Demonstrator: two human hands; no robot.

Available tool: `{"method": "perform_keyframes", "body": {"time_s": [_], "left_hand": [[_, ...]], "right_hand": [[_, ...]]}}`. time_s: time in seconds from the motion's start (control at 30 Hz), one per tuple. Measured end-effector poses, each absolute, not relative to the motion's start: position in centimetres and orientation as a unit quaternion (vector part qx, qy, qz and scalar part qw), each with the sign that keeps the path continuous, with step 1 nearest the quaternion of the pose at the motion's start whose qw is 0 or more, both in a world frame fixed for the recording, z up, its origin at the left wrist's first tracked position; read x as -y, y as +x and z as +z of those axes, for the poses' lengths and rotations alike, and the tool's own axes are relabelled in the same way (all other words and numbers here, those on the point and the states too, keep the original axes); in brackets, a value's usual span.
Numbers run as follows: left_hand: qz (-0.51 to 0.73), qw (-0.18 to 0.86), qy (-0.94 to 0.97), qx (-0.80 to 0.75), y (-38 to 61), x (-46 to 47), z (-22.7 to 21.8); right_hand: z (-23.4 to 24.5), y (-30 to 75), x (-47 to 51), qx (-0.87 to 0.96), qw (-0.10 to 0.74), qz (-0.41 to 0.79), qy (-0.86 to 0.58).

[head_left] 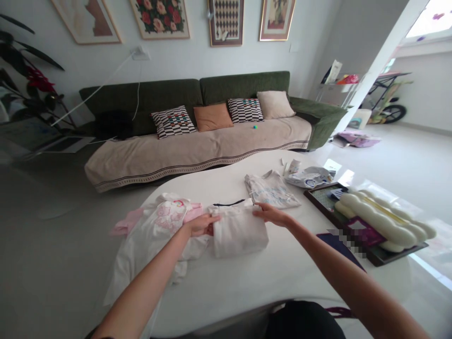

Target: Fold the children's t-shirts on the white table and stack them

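A folded white garment [240, 235] lies on the white table [215, 292] in front of me, a dark band showing along its far edge. My left hand [203, 224] grips its left edge between thumb and fingers. At the far right corner, my right hand [270, 214] pinches the cloth. Left of it, a loose white garment with a pink print [165, 221] spreads over the table edge, with pink cloth [130, 222] under it. Just beyond my right hand is a folded light shirt with a bluish print [271, 189].
On the right, a dark tray [321, 202] holds a cream wavy cushion-like object [384, 219]. Beside it lie a crumpled plastic package [310, 177] and dark blue cloth [339, 249]. A green sofa [169, 92] with several pillows stands behind the table. A laptop [67, 144] is at left.
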State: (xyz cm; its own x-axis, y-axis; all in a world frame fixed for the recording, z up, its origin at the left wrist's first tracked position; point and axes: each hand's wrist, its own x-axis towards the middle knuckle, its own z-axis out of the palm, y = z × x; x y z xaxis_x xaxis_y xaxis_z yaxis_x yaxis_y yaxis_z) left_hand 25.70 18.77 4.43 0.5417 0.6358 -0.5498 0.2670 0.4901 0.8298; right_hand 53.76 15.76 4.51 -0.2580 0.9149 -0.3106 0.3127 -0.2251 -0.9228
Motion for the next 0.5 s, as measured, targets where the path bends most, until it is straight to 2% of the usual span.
{"method": "perform_keyframes", "body": {"time_s": [0.23, 0.37, 0.5], "left_hand": [[0.222, 0.653, 0.447, -0.57, 27.3, -22.4, -0.7], [0.245, 0.601, 0.471, -0.597, 27.6, -22.4, -1.8], [0.262, 0.511, 0.498, -0.65, 27.9, -22.6, -2.1]], "right_hand": [[-0.6, 51.8, -21.4, 0.498, 0.277, 0.523, -0.633], [-1.2, 52.0, -21.8, 0.522, 0.277, 0.488, -0.642], [-1.1, 51.4, -21.6, 0.54, 0.284, 0.39, -0.69]]}}
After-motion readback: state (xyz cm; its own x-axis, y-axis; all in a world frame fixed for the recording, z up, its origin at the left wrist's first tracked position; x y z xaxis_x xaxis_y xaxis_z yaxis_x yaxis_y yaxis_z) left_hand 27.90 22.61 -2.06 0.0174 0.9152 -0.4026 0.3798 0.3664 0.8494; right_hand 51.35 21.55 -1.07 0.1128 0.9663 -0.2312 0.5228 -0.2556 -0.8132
